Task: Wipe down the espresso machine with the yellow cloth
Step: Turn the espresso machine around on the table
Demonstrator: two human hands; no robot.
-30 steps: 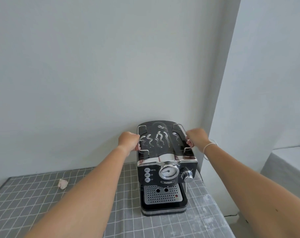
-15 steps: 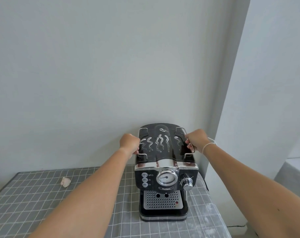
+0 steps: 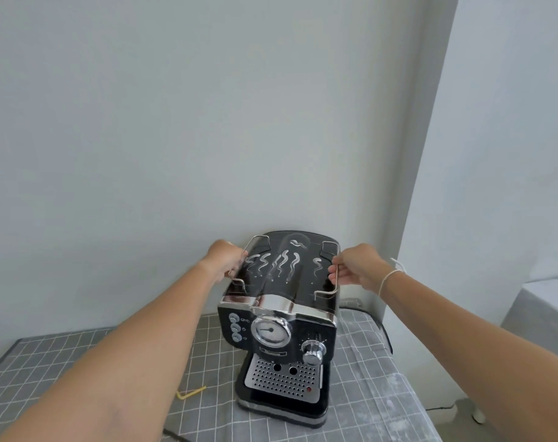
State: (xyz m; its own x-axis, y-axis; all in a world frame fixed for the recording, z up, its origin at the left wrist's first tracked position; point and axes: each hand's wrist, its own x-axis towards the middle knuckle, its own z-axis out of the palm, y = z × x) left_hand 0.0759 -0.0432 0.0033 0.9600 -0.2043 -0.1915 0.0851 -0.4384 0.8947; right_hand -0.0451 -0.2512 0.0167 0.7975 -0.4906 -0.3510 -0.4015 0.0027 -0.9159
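Observation:
A black and chrome espresso machine (image 3: 279,333) stands on the grey checked tablecloth (image 3: 64,371) against the white wall. Its front faces slightly left of me, with a round gauge, a chrome knob and a perforated drip tray. My left hand (image 3: 225,258) grips the wire rail on the machine's top left edge. My right hand (image 3: 356,266) grips the wire rail on the top right edge. No yellow cloth is in view.
A thin yellow bent strip (image 3: 190,393) lies on the tablecloth left of the machine's base. A dark cable (image 3: 386,338) runs behind the machine on the right. A white wall corner juts out at right, with a grey surface (image 3: 545,307) beyond.
The machine has turned so its front faces a little to the left, both hands still on the top rails. The view has shifted; the small pale lump on the table is hidden now.

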